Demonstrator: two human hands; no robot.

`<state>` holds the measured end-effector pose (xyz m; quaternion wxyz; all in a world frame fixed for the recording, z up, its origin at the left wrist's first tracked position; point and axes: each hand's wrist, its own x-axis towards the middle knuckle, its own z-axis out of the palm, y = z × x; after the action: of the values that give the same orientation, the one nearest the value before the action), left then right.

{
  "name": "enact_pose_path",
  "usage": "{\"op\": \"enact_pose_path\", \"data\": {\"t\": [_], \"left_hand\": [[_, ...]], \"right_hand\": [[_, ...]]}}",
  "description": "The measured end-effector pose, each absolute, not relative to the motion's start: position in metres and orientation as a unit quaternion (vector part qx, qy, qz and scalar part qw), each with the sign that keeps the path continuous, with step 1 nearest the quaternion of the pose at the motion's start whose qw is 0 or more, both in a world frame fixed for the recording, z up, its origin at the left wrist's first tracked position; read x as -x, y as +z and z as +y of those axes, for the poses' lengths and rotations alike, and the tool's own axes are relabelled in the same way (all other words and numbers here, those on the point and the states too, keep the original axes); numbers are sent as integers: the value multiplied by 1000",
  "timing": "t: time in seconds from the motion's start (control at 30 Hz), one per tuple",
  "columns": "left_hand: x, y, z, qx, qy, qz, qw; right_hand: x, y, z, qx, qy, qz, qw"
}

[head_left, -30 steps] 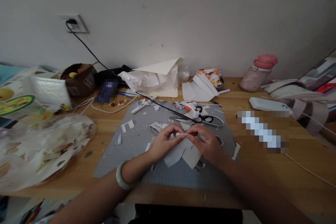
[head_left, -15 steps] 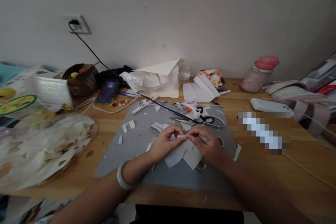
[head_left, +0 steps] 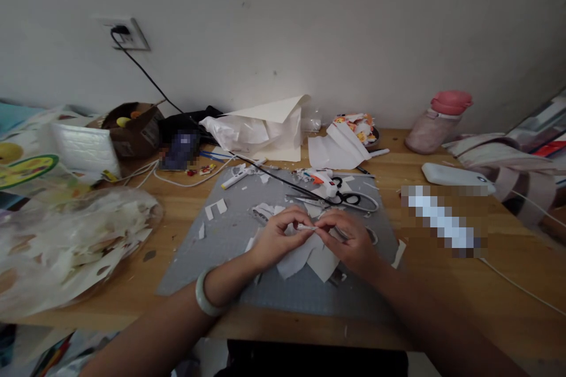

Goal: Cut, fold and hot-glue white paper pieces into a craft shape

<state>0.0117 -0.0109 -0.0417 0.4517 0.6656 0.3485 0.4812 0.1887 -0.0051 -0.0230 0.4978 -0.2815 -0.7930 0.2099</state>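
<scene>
Over the middle of a grey cutting mat [head_left: 190, 271], my left hand [head_left: 280, 238] and my right hand [head_left: 347, 241] meet fingertip to fingertip. Both are closed in a pinch on a small piece of white paper [head_left: 304, 227], which is mostly hidden by the fingers. Beneath them lie a torn white sheet [head_left: 294, 262] and a cream paper piece [head_left: 324, 262]. Just beyond the hands rest black-handled scissors [head_left: 351, 199], with a white and orange glue gun [head_left: 325, 181] behind them.
Paper scraps [head_left: 216, 209] and a white-yellow pen-like cutter [head_left: 236, 177] lie on the mat. A plastic bag of scraps [head_left: 88, 241] is at left. At right are a white power bank [head_left: 455, 178] and a pink-lidded bottle [head_left: 437, 123]. A black cord [head_left: 274, 177] crosses the mat.
Both hands stay in nearly the same place, still pinching the paper, with a slight shift of the fingers. The whole view has shifted a little.
</scene>
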Motion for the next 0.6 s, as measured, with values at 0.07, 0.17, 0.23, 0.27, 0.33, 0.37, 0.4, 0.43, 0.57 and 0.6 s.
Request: {"op": "enact_pose_path", "data": {"t": [0.07, 0.17, 0.23, 0.27, 0.33, 0.37, 0.4, 0.43, 0.57, 0.6], "left_hand": [[-12, -41, -11, -668, 483, 350, 446], [-12, -39, -12, -673, 485, 348, 437], [-12, -38, -12, -680, 483, 348, 429], [-12, -37, -12, -683, 481, 349, 425], [-12, -36, -12, -687, 477, 350, 422], [-12, -36, -12, -687, 476, 350, 423], [-11, -36, -12, -687, 475, 351, 424], [-11, -36, -11, -686, 474, 352, 425], [-11, -38, -10, -674, 468, 379, 428], [-10, -38, -10, -672, 466, 385, 428]], "right_hand": [[-189, -22, -5, 282, 206, -795, 497], [-189, -22, -6, 283, 200, -798, 493], [-190, -21, -6, 280, 193, -802, 491], [-190, -21, -6, 279, 191, -804, 489], [-191, -21, -6, 279, 189, -807, 485], [-192, -21, -6, 283, 191, -808, 481], [-192, -21, -6, 289, 194, -809, 474], [-192, -21, -6, 296, 196, -809, 469], [-191, -21, -7, 319, 205, -804, 459], [-191, -21, -7, 321, 208, -801, 460]]}}
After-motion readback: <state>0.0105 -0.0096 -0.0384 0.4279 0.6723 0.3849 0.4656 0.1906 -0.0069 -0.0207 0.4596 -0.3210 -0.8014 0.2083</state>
